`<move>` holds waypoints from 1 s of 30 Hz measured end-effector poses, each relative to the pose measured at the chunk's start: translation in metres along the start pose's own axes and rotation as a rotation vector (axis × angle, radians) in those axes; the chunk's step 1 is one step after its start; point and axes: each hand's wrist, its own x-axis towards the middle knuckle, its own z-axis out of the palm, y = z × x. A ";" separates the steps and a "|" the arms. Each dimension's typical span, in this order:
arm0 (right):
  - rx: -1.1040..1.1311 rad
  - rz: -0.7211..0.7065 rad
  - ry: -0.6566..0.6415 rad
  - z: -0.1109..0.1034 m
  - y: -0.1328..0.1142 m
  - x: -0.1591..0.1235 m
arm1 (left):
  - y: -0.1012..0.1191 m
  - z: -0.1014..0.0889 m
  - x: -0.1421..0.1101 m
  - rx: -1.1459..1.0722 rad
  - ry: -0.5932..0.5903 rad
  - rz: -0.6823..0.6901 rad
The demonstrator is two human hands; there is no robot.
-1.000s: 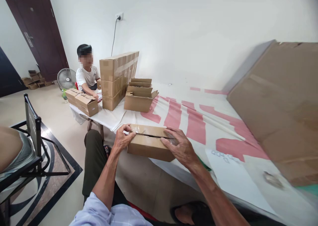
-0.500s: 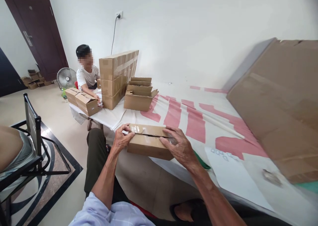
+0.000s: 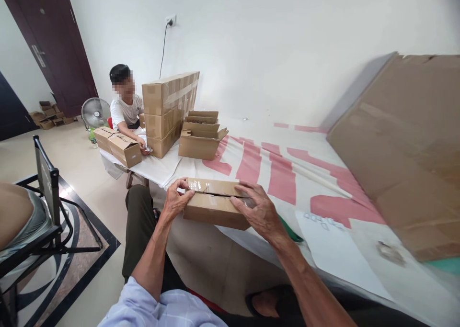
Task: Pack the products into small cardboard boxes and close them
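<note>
A cardboard box (image 3: pixel 215 211) rests at the near edge of the table, its two top flaps folded in with a narrow dark gap between them. Shiny clear tape shows at the left end of its top. My left hand (image 3: pixel 177 197) grips that left end, thumb on the top near the seam and fingers around the corner. At the other end my right hand (image 3: pixel 257 207) holds the box, its thumb by the seam and its fingers over the far flap. The box's right end is partly hidden under this hand.
Beyond stand open cardboard boxes (image 3: pixel 197 145) and a stack of taped boxes (image 3: pixel 154 118). A co-worker (image 3: pixel 124 111) sits behind two boxes (image 3: pixel 124 150) at the far left. A big cardboard sheet (image 3: pixel 398 150) leans at right; paper (image 3: pixel 334 250) lies near it.
My hands and the box keep nearly the same place. The co-worker's hand by the stack has shifted slightly. The view has moved a little.
</note>
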 end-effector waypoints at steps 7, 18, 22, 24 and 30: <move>-0.011 0.003 -0.004 -0.001 -0.001 0.000 | 0.002 0.000 0.000 0.027 0.006 0.004; -0.005 0.011 -0.005 -0.002 -0.004 -0.001 | 0.003 0.001 -0.001 0.034 0.012 -0.020; -0.010 0.013 -0.004 -0.002 -0.006 -0.001 | 0.004 0.002 -0.002 0.036 0.021 -0.035; -0.012 0.011 0.001 -0.001 -0.006 -0.002 | 0.004 0.002 -0.003 0.035 0.024 -0.038; -0.023 -0.001 0.004 0.000 -0.004 -0.003 | 0.004 0.003 -0.004 0.019 0.027 -0.037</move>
